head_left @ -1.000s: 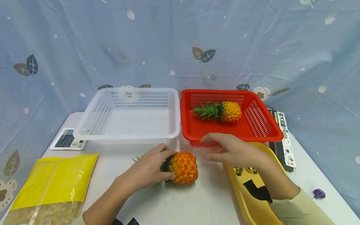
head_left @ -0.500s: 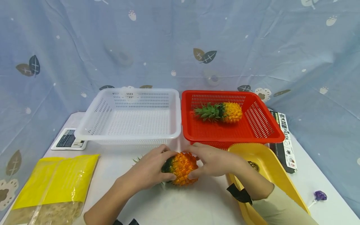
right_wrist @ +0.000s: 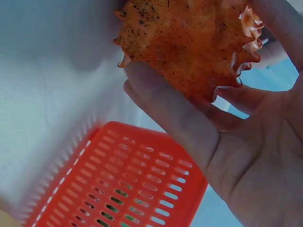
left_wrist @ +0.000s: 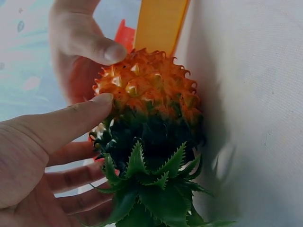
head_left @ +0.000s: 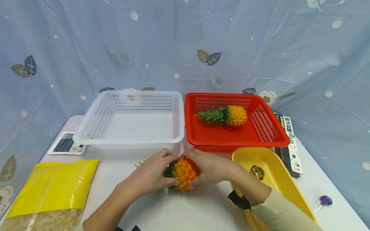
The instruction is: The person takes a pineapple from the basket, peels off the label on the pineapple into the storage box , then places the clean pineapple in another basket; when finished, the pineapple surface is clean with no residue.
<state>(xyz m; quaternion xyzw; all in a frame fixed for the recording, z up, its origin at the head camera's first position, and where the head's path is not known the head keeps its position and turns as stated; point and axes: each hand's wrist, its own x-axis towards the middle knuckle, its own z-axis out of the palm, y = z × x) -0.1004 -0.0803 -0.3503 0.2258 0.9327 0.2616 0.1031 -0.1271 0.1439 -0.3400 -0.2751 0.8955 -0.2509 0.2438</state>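
Observation:
An orange toy pineapple (head_left: 183, 172) lies on the white table (head_left: 202, 208) in front of two baskets. My left hand (head_left: 151, 175) grips its green crown end, leaves (left_wrist: 151, 189) pointing left. My right hand (head_left: 209, 167) curls round its orange body (right_wrist: 189, 42) from the right. The left wrist view shows my thumb on the fruit (left_wrist: 151, 90) and the right hand's thumb above. A second pineapple (head_left: 228, 115) lies in the red basket (head_left: 277, 138). The white basket (head_left: 86, 134) holds nothing.
A yellow tray (head_left: 277, 179) lies at the right front under my right forearm. A yellow bag (head_left: 55, 183) sits front left, a small scale (head_left: 66, 144) behind it. A black pasta box (head_left: 292, 150) lies right of the red basket, a purple lollipop (head_left: 325, 200) near the right edge.
My right hand moved left from the red basket's front rim and closed round the pineapple's body. The left hand kept its grip on the crown end.

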